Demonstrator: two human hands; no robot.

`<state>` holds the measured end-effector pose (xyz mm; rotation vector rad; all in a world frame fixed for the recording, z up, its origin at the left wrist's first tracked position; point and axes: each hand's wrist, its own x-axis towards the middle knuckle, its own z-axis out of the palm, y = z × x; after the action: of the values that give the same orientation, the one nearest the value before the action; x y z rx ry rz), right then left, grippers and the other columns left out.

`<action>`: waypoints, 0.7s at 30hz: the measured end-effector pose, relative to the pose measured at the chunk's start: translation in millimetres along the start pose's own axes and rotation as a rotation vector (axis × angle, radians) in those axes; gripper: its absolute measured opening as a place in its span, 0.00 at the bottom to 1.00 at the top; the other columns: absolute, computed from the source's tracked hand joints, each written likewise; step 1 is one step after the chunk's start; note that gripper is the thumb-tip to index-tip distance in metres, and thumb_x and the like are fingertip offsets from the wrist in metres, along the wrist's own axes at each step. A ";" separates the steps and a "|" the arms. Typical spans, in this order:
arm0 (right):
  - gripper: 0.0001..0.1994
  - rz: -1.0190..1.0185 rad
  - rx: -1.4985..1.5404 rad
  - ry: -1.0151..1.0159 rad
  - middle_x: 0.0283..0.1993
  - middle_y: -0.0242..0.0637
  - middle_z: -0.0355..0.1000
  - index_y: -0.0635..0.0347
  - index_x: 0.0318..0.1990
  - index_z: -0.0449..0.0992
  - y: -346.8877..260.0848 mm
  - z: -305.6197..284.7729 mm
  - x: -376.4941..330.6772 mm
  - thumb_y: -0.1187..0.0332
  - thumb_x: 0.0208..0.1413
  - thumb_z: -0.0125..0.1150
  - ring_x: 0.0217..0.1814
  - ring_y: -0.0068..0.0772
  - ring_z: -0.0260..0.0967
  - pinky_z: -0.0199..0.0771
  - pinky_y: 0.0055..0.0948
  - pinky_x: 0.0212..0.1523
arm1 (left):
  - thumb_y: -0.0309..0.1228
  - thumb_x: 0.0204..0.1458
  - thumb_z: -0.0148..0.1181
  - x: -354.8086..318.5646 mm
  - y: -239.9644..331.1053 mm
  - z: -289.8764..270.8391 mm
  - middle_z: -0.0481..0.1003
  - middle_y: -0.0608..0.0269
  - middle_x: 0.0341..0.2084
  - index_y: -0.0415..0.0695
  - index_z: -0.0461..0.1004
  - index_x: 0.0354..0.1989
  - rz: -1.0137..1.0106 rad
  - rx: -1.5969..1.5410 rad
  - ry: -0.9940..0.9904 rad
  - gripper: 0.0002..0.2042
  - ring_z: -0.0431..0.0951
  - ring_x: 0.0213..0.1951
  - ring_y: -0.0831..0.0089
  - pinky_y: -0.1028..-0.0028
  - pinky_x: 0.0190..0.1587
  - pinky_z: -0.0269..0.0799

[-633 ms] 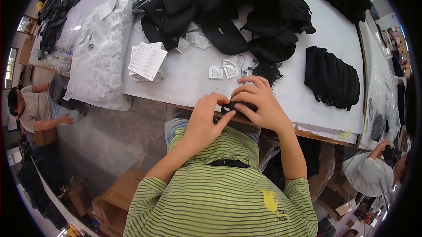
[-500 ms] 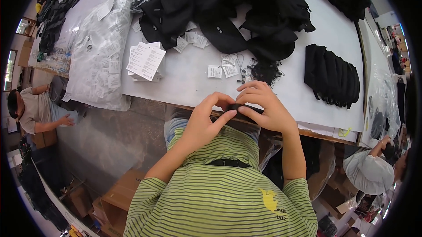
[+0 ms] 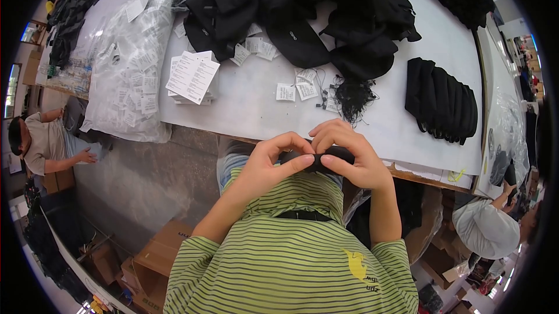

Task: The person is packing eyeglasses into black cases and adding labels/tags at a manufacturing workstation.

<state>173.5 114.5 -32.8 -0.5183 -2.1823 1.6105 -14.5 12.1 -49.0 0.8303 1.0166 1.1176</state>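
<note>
A black fabric piece is pinched between my two hands at the table's near edge, just above my lap. My left hand grips its left side with thumb and bent fingers. On the other side, my right hand holds it the same way, and the two thumb tips nearly meet. Most of the piece is hidden behind my fingers, so its full shape cannot be made out. Beyond my hands lie small white tags and a tangle of black strings.
Loose black fabric items are heaped at the back of the white table. A row of folded black items lies right. To the left are stacked white cards and a clear bag of tags. Other people sit at both sides.
Both hands have come slightly nearer to my body with the black fabric piece. My right thumb has shifted down beside the left one. Both hands keep their hold.
</note>
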 end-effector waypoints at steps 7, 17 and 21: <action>0.04 0.012 -0.039 0.055 0.36 0.31 0.71 0.59 0.33 0.73 -7.1 7.2 -2.2 0.71 0.52 0.60 0.48 0.36 0.63 0.58 0.34 0.54 | 0.24 0.50 0.62 -3.5 6.5 11.3 0.74 0.66 0.32 0.39 0.74 0.37 0.132 0.171 0.223 0.07 0.73 0.39 0.76 0.76 0.47 0.63; 0.06 -0.044 -0.337 0.250 0.34 0.32 0.70 0.59 0.34 0.75 -13.9 18.6 -4.8 0.76 0.46 0.63 0.43 0.37 0.63 0.60 0.33 0.48 | 0.24 0.44 0.65 -8.1 11.7 13.8 0.76 0.65 0.30 0.43 0.78 0.33 0.496 0.852 0.333 0.07 0.72 0.35 0.68 0.69 0.44 0.63; 0.08 -0.127 -0.461 0.307 0.32 0.30 0.70 0.58 0.34 0.75 -11.9 24.9 -4.7 0.76 0.44 0.64 0.42 0.35 0.64 0.60 0.33 0.45 | 0.24 0.42 0.66 -8.7 13.7 14.3 0.76 0.66 0.28 0.42 0.79 0.32 0.468 0.778 0.327 0.07 0.72 0.34 0.68 0.70 0.43 0.64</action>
<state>164.1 88.5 -28.5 -0.6874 -2.2860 0.8878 -6.3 6.5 -29.8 1.6014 1.6283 1.2808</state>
